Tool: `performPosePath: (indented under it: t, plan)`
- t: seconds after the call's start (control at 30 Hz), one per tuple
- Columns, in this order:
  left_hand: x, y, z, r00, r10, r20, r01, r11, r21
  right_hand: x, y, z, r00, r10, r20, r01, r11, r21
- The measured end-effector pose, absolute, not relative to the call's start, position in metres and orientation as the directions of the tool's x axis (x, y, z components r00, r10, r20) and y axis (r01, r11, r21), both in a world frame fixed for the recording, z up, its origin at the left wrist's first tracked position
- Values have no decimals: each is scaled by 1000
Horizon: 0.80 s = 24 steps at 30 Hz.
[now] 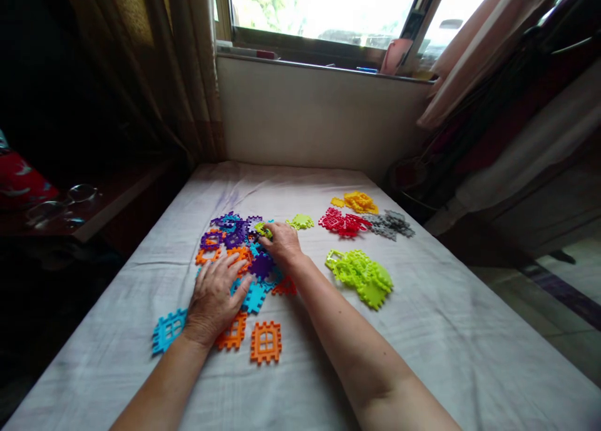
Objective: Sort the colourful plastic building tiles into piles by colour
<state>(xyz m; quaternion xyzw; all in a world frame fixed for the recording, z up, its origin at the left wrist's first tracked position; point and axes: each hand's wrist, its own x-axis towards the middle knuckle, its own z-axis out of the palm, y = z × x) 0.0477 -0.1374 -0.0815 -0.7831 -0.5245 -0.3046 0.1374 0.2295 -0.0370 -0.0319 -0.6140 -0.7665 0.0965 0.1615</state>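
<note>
A mixed heap of plastic interlocking tiles in purple, blue and orange lies on the sheet, with a purple tile (pixel 261 265) near its middle. My left hand (pixel 216 296) rests over the heap's near left side, fingers spread on the tiles. At the far right of the heap, my right hand (pixel 280 240) has its fingers closed on a lime green tile (pixel 263 230), partly hidden by them. Another lime green tile (pixel 300 222) lies just beyond that hand. Closer to me are a blue window tile (pixel 169 331) and an orange window tile (pixel 266 342).
Sorted piles lie to the right: lime green tiles (pixel 360 274), red tiles (pixel 345 222), grey tiles (pixel 390 224) and yellow tiles (pixel 359 202). A white sheet (pixel 422 356) covers the surface. Glasses (pixel 82 193) sit on a dark side table at left. A window is ahead.
</note>
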Motion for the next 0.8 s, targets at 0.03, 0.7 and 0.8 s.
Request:
performPosePath:
  t: [0.03, 0.7, 0.8]
  plan:
    - [48, -138, -81, 268, 741, 616, 906, -412, 101, 228, -37, -32, -186, 975, 122, 915, 218, -341]
    - [47, -136, -81, 267, 765, 586, 906, -406, 118, 373, -79, 30, -81, 984, -159, 969, 40, -244]
    - [48, -137, -79, 273, 769, 578, 903, -411, 121, 353, -45, 21, -63, 997, -33, 983, 56, -173]
